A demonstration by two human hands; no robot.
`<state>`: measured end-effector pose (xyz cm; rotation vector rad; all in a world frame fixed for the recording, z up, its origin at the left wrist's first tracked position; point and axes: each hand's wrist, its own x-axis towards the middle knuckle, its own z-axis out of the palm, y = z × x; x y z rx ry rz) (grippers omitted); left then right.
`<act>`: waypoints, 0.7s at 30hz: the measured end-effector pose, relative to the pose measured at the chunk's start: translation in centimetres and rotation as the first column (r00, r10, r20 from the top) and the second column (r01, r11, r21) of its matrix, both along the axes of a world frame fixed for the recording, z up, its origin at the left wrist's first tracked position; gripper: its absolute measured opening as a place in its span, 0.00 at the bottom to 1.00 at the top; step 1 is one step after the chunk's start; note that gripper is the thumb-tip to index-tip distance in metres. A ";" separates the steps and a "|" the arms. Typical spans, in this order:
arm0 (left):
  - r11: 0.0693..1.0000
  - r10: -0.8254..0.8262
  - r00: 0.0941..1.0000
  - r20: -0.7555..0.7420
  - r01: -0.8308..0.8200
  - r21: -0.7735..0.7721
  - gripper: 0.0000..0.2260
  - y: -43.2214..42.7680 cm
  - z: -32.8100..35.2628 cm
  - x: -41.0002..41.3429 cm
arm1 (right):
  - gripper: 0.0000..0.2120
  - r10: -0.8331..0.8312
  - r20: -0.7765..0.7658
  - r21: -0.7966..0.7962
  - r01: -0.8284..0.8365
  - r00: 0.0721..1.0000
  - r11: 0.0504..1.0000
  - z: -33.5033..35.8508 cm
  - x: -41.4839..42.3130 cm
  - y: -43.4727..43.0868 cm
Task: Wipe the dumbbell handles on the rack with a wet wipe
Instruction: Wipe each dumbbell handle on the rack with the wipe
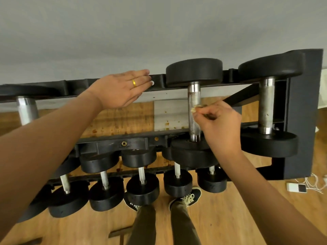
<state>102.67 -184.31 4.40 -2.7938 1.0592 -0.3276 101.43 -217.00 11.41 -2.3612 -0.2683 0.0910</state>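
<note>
Against the dumbbell handle (pixel 193 96) — a crumpled wipe (pixel 196 109)

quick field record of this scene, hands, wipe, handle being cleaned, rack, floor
left hand: flat, fingers straight, on the rear top rail of the black metal rack
right hand: pinches a crumpled yellowish wet wipe
wipe contact: against the knurled steel handle of the middle top-tier black dumbbell
lower tier: row of smaller black dumbbells
floor: wooden floor, small white device with cords at right
</note>
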 end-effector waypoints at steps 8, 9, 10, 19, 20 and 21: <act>1.000 -0.022 1.000 0.017 0.022 0.023 0.19 0.2 -0.5 0.1 | 0.03 -0.100 0.062 0.045 0.098 0.993 0.994 0.9 3.2 2.3; 1.000 -0.023 1.000 0.008 0.023 0.018 0.19 0.2 -0.4 0.1 | 0.02 -0.086 0.042 0.028 0.085 0.995 0.996 0.9 2.5 1.9; 1.000 -0.022 1.000 0.001 0.022 0.007 0.20 0.2 -0.4 0.1 | 0.02 -0.074 0.007 0.012 0.073 0.997 0.997 0.8 1.7 1.3; 0.997 -0.019 1.000 -0.004 0.018 -0.070 0.19 -0.1 0.2 0.0 | 0.03 -0.064 -0.034 -0.032 0.063 0.997 0.997 0.7 -0.3 0.1; 0.998 -0.018 1.000 -0.006 0.017 -0.065 0.19 -0.1 0.2 0.0 | 0.03 -0.071 -0.027 -0.015 0.070 0.997 0.997 0.7 0.4 0.5; 0.998 -0.015 1.000 -0.005 0.014 -0.057 0.20 -0.1 0.1 -0.1 | 0.03 -0.074 -0.024 -0.002 0.074 0.997 0.997 0.7 0.8 0.6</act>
